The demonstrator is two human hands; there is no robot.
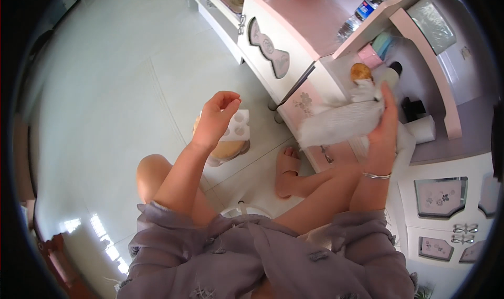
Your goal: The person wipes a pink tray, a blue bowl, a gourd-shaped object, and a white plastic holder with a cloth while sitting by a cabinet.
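Observation:
My left hand (220, 112) is raised over a white block with round holes (239, 123), its fingers curled and the thumb close to them. I see nothing in it. The block lies on a round tan-topped stool (227, 149). To the right, my right hand (384, 122) grips a white fabric-like bundle (340, 122), blurred and gathered at its upper end. Its exact kind cannot be made out. Just beyond that hand, on the desk, are a pale bottle with a black cap (390, 75) and a round orange-brown object (360, 72).
The pink-and-white desk (445, 151) holds a white cylinder (423, 129), a small black object (413, 108) and a pink container (371, 56). A plastic water bottle (360, 15) stands on the adjoining cabinet (291, 17). My sandalled foot (287, 165) rests near the drawers.

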